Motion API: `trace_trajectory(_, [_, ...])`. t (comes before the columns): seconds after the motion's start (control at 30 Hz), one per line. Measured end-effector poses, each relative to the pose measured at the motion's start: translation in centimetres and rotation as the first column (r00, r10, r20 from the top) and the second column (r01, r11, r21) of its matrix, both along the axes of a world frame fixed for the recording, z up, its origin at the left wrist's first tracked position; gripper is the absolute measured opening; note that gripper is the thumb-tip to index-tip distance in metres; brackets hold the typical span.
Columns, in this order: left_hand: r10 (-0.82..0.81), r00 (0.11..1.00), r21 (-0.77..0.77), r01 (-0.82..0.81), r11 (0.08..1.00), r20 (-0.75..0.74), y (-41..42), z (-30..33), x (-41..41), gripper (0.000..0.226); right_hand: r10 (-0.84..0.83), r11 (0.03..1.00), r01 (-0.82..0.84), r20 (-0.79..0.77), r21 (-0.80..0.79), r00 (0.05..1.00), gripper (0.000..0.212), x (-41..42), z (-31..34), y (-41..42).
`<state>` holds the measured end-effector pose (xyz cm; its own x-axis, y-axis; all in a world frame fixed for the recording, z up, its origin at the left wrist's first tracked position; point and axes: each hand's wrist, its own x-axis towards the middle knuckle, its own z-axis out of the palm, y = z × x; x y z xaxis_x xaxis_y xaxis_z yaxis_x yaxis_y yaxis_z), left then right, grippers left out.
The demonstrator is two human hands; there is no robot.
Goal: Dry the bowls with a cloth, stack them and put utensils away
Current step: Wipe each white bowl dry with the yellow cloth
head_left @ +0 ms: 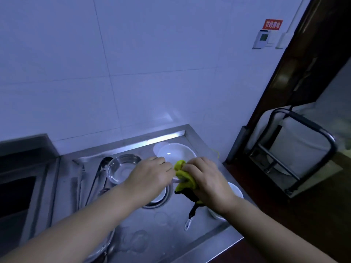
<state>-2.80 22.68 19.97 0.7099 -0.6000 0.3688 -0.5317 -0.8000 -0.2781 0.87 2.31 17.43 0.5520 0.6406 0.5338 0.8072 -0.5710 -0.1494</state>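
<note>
Yellow cloth (pixel 183 177) bunched in right hand (pixel 207 179); left hand (pixel 150 175) grips small bowl's rim beside it. White bowl (pixel 175 152) far behind; steel bowl (pixel 123 168), tongs (pixel 96 179) left; another white bowl (pixel 235 190) under right wrist, all on steel desk (pixel 171 232).

Background is mostly a white tiled wall (pixel 133 63) with a red sign (pixel 272 24) above a small white display unit (pixel 262 39) and a switch (pixel 280 40) beside it, a dark wooden door frame (pixel 296 73) on the right, and a black metal-framed cart (pixel 296 149) past it.
</note>
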Motion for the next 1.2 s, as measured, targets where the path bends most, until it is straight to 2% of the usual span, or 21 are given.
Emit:
trace_trajectory(0.17, [0.037, 0.983, -0.009, -0.039, 0.999, -0.181, -4.9, -3.7, 2.3, 0.040, -0.225, 0.963, 0.235, -0.094, 0.128, 0.970, 0.029, 1.4, -2.0, -9.7])
trace_trajectory(0.3, [0.010, 0.957, -0.055, -0.027, 0.998, -0.290, -10.5, -7.1, 4.3, 0.039, -0.399, 0.894, 0.429, -0.205, 0.130, 0.894, 0.033, 2.4, -2.9, -17.1])
trace_trajectory(0.53, [-0.010, 0.900, -0.067, -0.021, 0.997, -0.437, -19.3, -12.2, 6.9, 0.042, -0.494, 0.845, 0.528, -0.255, 0.086, 0.831, 0.048, 4.7, -4.4, -25.4])
trace_trajectory(0.6, [0.006, 0.880, -0.053, -0.035, 0.998, -0.475, -20.4, -13.4, 7.2, 0.042, -0.497, 0.845, 0.531, -0.274, 0.063, 0.824, 0.057, 5.6, -4.8, -26.7])
trace_trajectory(0.67, [0.018, 0.865, -0.041, -0.045, 0.998, -0.501, -21.0, -14.1, 7.3, 0.041, -0.478, 0.857, 0.512, -0.282, 0.057, 0.832, 0.056, 6.5, -5.1, -27.3])
trace_trajectory(0.87, [0.065, 0.860, -0.017, -0.085, 0.996, -0.506, -22.3, -15.5, 7.0, 0.039, -0.394, 0.897, 0.437, -0.335, 0.061, 0.856, 0.049, 8.8, -5.4, -26.3])
trace_trajectory(1.0, [0.053, 0.877, -0.035, -0.079, 0.996, -0.477, -21.9, -15.8, 6.8, 0.033, -0.291, 0.939, 0.332, -0.302, 0.091, 0.907, 0.037, 11.0, -4.8, -23.5])
trace_trajectory(1.1, [0.092, 0.915, -0.166, -0.169, 0.972, -0.392, -19.9, -15.3, 6.4, 0.020, -0.224, 0.954, 0.270, -0.291, 0.132, 0.930, 0.033, 12.6, -3.8, -19.9])
trace_trajectory(1.2, [0.238, 0.889, -0.201, -0.335, 0.921, -0.390, -15.9, -14.8, 6.3, 0.027, -0.142, 0.961, 0.197, -0.269, 0.191, 0.953, 0.036, 13.6, -2.7, -15.1])
